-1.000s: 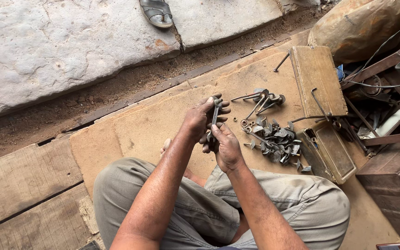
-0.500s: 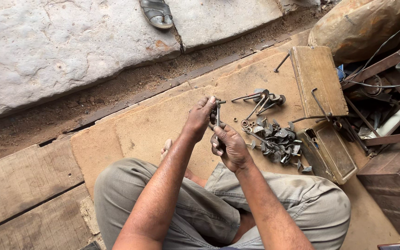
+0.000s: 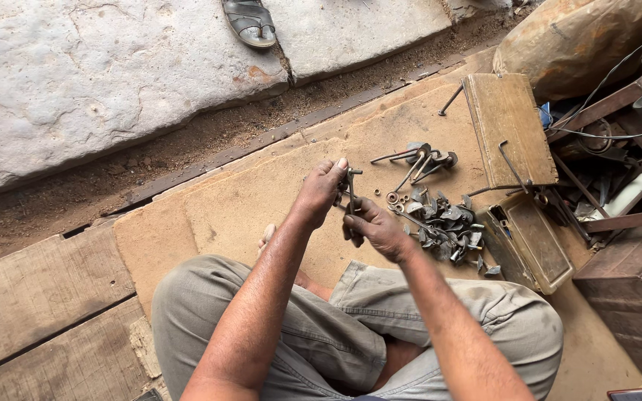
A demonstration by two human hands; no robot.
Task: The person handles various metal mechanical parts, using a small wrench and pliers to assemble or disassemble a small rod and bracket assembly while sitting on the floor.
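Over cardboard (image 3: pixel 261 200), both hands (image 3: pixel 321 189) (image 3: pixel 377 230) grip a metal part (image 3: pixel 351 191).

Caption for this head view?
Seated person's left hand and right hand grip a metal part beside scattered hardware.

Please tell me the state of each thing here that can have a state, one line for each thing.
Left hand: closed on the metal tool.
Right hand: closed on the same tool, lower down.
Metal tool: held upright above the board.
Small metal box: open, lid off.
Wooden lid: lying flat beside the box.
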